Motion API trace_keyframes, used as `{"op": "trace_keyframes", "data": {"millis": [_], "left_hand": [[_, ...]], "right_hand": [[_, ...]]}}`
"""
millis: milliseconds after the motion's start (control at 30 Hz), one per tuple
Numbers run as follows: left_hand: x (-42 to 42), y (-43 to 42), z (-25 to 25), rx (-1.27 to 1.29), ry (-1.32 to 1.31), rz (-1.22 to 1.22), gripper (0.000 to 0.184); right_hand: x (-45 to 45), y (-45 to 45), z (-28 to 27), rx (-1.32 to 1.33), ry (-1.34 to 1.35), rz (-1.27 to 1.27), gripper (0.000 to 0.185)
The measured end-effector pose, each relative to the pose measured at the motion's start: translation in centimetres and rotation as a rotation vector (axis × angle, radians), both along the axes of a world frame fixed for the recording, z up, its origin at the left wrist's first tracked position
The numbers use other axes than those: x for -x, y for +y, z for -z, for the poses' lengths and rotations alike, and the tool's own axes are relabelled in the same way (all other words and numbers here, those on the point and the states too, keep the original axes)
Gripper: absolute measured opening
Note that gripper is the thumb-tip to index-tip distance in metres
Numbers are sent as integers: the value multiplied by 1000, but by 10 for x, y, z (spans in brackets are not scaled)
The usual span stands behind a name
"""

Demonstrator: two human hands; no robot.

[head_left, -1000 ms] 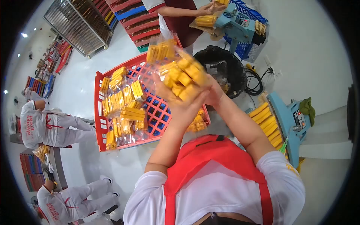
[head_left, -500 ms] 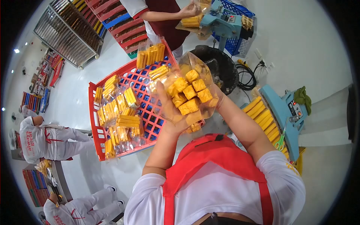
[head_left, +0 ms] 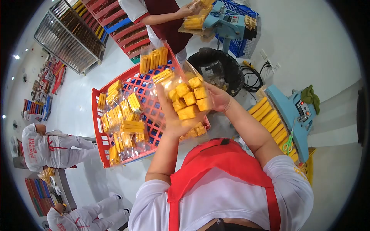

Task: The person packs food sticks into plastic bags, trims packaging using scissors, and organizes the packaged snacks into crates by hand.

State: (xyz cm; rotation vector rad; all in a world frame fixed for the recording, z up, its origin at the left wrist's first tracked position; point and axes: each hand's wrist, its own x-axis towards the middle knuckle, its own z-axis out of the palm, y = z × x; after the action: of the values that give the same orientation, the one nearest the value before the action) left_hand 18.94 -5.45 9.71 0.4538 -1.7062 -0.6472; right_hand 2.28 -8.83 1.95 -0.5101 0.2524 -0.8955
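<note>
Between my two hands is a clear bag of yellow sticks (head_left: 189, 97), their square ends facing up toward the camera. My left hand (head_left: 172, 119) supports the bag from the left and below, thumb raised along its side. On the right side my right hand (head_left: 219, 98) grips the plastic, its fingers partly behind the bag. Just beyond and left of my hands lies a red crate (head_left: 148, 82) holding several bags of yellow sticks (head_left: 133, 126). Another bag (head_left: 154, 59) rests at the crate's far corner.
A blue sealing machine (head_left: 289, 115) with yellow sticks (head_left: 271, 121) and green scissors (head_left: 289, 141) stands at the right. Beyond are a black bin (head_left: 231, 79), a second machine (head_left: 227, 25) and a co-worker (head_left: 165, 19). Two people (head_left: 58, 148) (head_left: 84, 215) work at the left.
The bag has turned from a blurred tilt to stick ends facing up, and sits slightly further left. My right hand has shifted to the bag's upper right side.
</note>
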Motion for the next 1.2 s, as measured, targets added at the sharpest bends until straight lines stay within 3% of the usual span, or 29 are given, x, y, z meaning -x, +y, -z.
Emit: {"op": "trace_keyframes", "data": {"millis": [67,133,300,400,500,533,600,667,733,767,933,1000,1067,1100,1167,1200], "left_hand": [[0,1,-5,-115,-17,121,113],[4,-2,-1,-318,255,245,113],[3,-12,3,-389,306,377,119],[0,-35,26,-437,250,335,109],[5,-43,38,-590,432,477,83],[10,-40,32,-591,430,482,83],[18,-35,18,-608,465,178,76],[18,-33,18,-604,416,218,71],[23,-28,13,-397,265,231,74],[27,-24,8,-478,278,186,80],[9,-38,-10,-589,248,380,85],[-5,-52,-1,-751,231,651,86],[-1,-56,-1,-754,160,699,89],[4,-56,-7,-769,107,795,92],[13,-59,-8,-836,-18,998,96],[20,-63,-5,-842,-26,1016,96]], "right_hand": [[5,6,-9,59,62,24,56],[8,8,-14,62,56,11,54],[11,17,-25,132,70,111,45],[2,21,-22,137,36,270,36],[-9,30,-18,135,28,421,34],[-10,32,-18,149,42,467,35],[-9,35,-23,149,72,532,34],[-8,36,-24,151,103,599,33],[-11,38,-20,219,275,687,34],[-11,40,-21,219,276,687,34],[12,43,-42,515,507,613,44],[41,51,-84,844,951,918,54],[63,62,-136,1123,1106,1081,64],[66,68,-158,1107,1117,1094,64],[65,77,-188,1509,1323,1163,49],[68,80,-193,1495,1341,1173,49]]}}
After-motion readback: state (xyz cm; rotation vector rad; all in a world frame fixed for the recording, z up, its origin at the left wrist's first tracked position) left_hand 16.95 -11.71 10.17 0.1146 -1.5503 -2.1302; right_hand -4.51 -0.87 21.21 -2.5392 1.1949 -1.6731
